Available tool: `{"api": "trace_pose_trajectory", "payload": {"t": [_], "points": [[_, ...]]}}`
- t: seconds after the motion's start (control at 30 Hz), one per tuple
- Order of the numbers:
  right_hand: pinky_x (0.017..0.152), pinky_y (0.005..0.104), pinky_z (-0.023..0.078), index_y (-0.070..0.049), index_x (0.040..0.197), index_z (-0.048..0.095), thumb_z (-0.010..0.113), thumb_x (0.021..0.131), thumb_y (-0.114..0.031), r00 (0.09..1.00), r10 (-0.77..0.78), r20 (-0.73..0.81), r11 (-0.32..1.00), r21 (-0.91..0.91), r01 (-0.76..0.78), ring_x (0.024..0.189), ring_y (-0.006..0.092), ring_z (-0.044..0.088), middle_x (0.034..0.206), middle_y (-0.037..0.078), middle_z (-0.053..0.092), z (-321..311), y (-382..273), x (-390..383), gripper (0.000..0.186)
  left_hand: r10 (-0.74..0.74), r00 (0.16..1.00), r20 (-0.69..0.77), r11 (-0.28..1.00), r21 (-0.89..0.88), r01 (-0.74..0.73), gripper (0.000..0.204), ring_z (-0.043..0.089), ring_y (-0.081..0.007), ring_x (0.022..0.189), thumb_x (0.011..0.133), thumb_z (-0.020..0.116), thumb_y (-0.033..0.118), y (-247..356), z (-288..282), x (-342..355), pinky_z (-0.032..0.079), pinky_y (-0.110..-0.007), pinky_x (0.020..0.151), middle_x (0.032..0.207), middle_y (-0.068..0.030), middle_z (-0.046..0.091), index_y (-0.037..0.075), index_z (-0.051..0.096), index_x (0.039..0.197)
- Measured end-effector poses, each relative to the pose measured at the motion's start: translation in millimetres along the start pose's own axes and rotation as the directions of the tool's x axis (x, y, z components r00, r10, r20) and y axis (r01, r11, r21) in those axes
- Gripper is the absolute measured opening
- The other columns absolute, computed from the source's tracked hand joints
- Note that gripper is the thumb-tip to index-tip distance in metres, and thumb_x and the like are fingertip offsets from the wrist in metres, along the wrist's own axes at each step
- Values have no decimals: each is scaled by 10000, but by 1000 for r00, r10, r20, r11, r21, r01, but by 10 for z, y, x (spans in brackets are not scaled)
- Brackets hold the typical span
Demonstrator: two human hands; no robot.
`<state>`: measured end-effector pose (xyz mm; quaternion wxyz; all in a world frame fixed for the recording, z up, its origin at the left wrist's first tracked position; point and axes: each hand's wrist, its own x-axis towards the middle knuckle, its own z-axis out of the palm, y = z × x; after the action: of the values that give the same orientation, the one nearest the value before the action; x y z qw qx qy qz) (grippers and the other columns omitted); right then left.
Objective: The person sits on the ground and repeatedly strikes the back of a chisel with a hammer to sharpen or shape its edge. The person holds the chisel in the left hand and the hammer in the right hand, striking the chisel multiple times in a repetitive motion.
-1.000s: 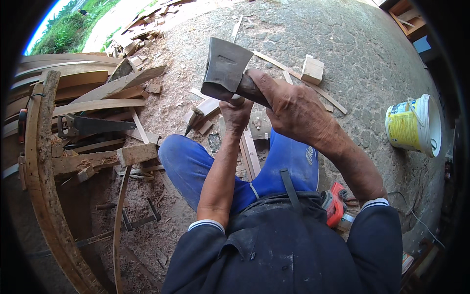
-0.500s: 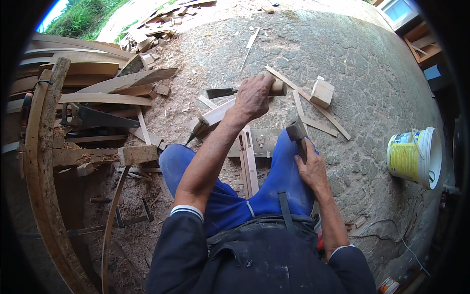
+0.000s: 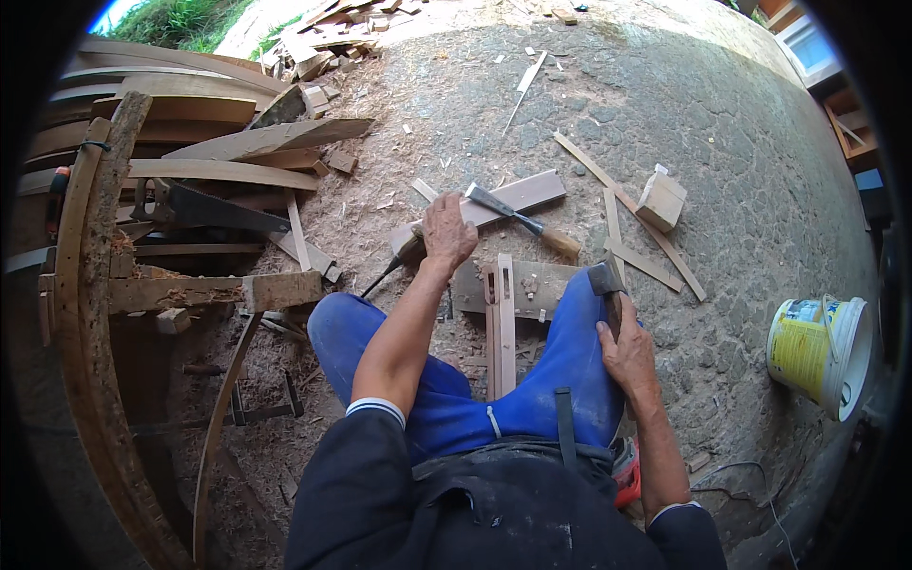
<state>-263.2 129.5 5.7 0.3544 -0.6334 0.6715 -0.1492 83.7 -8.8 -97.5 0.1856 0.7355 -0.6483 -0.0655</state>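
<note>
My left hand (image 3: 446, 231) lies over a pale wooden block (image 3: 532, 193), its fingers loosely bent and apart. The hand's edge overlaps the handle end of a narrow chisel-like tool (image 3: 382, 276) with a thin dark shaft. A wide chisel (image 3: 518, 216) with a wooden handle rests across the same block, apart from my hand. My right hand (image 3: 629, 350) is closed on the handle of a hammer (image 3: 604, 278), its metal head up by my right knee. Between my legs stands a slotted wooden piece (image 3: 505, 323), against a flat board (image 3: 546, 285).
On the left, a rough wooden frame (image 3: 81, 313) stands before stacked curved timbers (image 3: 190, 109) and a handsaw (image 3: 223, 209). Thin strips (image 3: 632, 217) and a squared block (image 3: 662, 201) lie on the ground ahead. To the right, a white and yellow bucket (image 3: 819, 351) lies tipped.
My left hand has let go of the wide chisel, now lying on the block, and has moved left to the narrow tool. My right hand still holds the hammer. The view has shifted slightly.
</note>
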Motion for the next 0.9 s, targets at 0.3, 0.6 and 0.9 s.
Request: {"api": "trace_pose_trajectory", "payload": {"t": [0.3,0.6,0.9], "points": [[958,547,520,-17,1500,342,637,966,-230,1000,-18,23,1000,-17,19,1106,510,654,1194,327,669,0,-24,11,646,-302,887,348,934,293,203,536,558,-418,1243,818,767,197,-853,-63,-439,453,-540,1044,1279,-225,560,23,553,1277],[933,565,527,-73,1462,402,638,958,-235,996,-75,-56,995,-67,71,1064,531,664,1121,346,687,67,22,6,580,-30,955,-295,862,-491,-125,374,637,-261,968,863,759,198,153,-1171,169,552,-412,805,1035,-125,624,21,580,1140],[931,573,530,-57,1473,387,642,961,-256,999,-31,-18,994,-102,29,1066,521,665,1142,322,689,10,-28,-9,605,-91,996,-14,126,-992,-2,416,602,-84,775,924,810,154,1134,-1369,-394,521,-258,665,910,0,630,57,530,1216]]}}
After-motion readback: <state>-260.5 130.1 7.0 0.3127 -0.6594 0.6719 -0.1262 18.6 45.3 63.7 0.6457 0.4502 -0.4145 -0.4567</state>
